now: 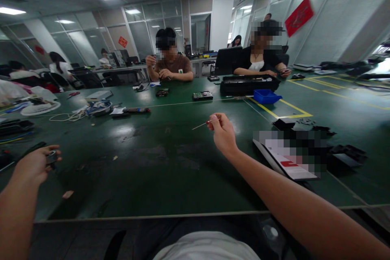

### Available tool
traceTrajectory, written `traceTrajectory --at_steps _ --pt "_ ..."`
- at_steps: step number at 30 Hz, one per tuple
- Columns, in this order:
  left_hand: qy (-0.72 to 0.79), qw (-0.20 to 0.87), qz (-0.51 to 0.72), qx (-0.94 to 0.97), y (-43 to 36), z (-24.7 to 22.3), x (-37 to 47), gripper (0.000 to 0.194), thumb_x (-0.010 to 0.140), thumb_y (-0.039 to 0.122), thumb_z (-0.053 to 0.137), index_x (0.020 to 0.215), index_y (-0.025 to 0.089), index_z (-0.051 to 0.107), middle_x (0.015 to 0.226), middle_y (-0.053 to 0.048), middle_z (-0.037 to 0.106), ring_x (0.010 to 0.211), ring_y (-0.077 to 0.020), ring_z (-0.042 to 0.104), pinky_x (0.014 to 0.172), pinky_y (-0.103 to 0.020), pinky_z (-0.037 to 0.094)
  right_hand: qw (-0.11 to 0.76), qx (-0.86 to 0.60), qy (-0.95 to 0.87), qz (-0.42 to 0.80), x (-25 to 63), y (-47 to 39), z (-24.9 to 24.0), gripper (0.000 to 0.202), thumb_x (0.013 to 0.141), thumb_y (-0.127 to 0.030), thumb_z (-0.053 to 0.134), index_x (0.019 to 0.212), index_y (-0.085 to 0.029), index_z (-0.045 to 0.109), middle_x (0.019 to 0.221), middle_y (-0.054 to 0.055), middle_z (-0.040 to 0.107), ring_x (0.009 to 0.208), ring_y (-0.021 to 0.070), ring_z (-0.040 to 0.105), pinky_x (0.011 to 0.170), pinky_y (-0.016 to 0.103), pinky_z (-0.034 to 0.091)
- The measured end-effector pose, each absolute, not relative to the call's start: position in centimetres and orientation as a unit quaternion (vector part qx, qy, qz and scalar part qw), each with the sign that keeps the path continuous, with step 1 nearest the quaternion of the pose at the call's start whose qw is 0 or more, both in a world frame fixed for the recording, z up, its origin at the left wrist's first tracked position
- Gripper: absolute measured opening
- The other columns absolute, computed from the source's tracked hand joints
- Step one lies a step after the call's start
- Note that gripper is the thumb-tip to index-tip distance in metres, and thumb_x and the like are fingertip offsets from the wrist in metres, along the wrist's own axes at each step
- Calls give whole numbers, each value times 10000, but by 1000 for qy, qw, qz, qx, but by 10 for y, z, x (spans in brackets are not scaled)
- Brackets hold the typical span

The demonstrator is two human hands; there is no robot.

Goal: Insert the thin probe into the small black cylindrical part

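My right hand (224, 132) is closed around a slim screwdriver (199, 126), held above the middle of the table. The thin metal shaft points left, and a bit of red shows by my fingers; most of the handle is hidden in my grip. At the left edge of the table, my left hand (32, 166) has its fingers wrapped around a small dark part with a round silver piece (52, 156). My fingers cover much of that part, so its kind does not show.
The green table (146, 187) carries a blue bin (266, 96), a long black housing (250, 85) and a circuit-board unit (202, 96). A white box (288, 164) and black parts (347, 158) lie right. Cables (99, 107) are left. Two people sit opposite.
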State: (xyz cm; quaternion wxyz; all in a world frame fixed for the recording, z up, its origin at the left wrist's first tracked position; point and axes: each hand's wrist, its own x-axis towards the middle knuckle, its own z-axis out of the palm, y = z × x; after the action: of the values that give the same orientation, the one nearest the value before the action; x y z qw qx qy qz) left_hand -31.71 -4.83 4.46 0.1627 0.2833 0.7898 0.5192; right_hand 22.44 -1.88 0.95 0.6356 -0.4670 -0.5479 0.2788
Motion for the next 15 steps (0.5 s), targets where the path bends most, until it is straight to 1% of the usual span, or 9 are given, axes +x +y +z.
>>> traceTrajectory --at_steps 3,6,12,15 --pt "788 209 536 217 -51 50 -310 255 513 160 471 757 173 546 654 -7 516 472 -161 464 433 -251 304 635 -464 -550 283 225 -19 9 253 952 -471 495 946 -235 587 826 30 671 763 181 632 727 349 506" --pt "780 213 547 218 -53 53 -307 239 529 147 474 758 173 539 672 -4 511 482 -158 467 439 -253 319 637 -462 -548 282 224 -18 8 255 951 -473 495 947 -236 588 830 29 673 761 179 633 728 349 507" --pt "780 176 560 216 -48 45 -318 263 511 115 445 760 175 503 668 0 512 479 -147 471 453 -232 313 638 -465 -545 282 223 -16 7 260 948 -475 499 944 -231 590 820 28 668 748 174 629 715 344 507" --pt "779 164 554 245 -47 41 -321 256 521 129 447 765 177 504 662 -1 512 473 -148 474 443 -227 296 634 -465 -549 283 224 -16 6 265 950 -480 499 951 -232 593 825 30 671 751 176 633 713 344 508"
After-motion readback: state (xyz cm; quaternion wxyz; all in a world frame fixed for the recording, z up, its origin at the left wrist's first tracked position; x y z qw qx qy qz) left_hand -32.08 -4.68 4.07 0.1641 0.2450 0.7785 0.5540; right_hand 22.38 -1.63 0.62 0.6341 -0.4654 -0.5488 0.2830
